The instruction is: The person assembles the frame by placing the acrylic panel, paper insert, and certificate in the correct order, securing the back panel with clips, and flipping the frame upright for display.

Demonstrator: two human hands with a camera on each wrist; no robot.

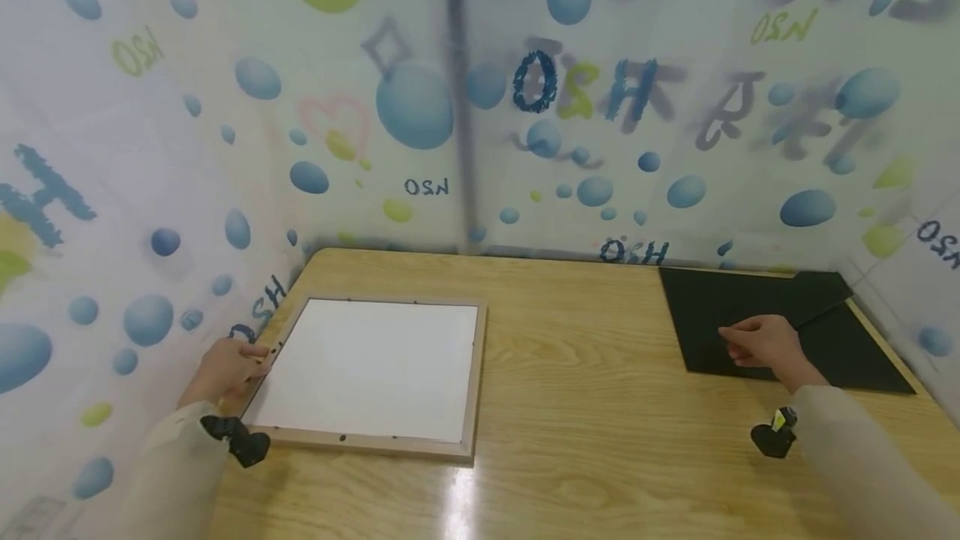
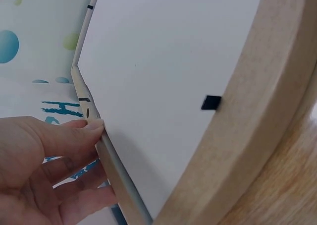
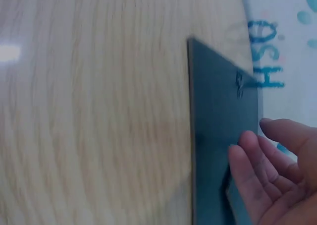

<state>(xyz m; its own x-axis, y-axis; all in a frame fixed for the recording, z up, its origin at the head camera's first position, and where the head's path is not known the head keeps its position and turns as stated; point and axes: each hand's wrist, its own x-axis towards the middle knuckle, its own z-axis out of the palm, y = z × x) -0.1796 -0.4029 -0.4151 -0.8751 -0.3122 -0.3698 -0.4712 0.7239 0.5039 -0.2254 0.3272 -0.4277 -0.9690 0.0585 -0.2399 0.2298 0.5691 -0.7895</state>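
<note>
A light wooden picture frame (image 1: 480, 382) lies on the table at the left, filled with a white sheet (image 1: 375, 369). Small black tabs (image 2: 211, 103) stick out along its inner edge. My left hand (image 1: 227, 369) is at its left side, thumb on top of the edge and fingers against the outer side in the left wrist view. At the right lies a black backing board (image 1: 720, 315) with a stand flap (image 1: 821, 294) on it. Over this board hovers my right hand (image 1: 768, 346), its fingers loosely bent and nothing held between them.
The wood-grain table (image 1: 570, 407) stretches between the picture frame and the backing board. Printed curtains (image 1: 600, 107) with bubbles and letters stand along the back, left and right sides, close to the table edges. Each wrist carries a small black device (image 1: 774, 436).
</note>
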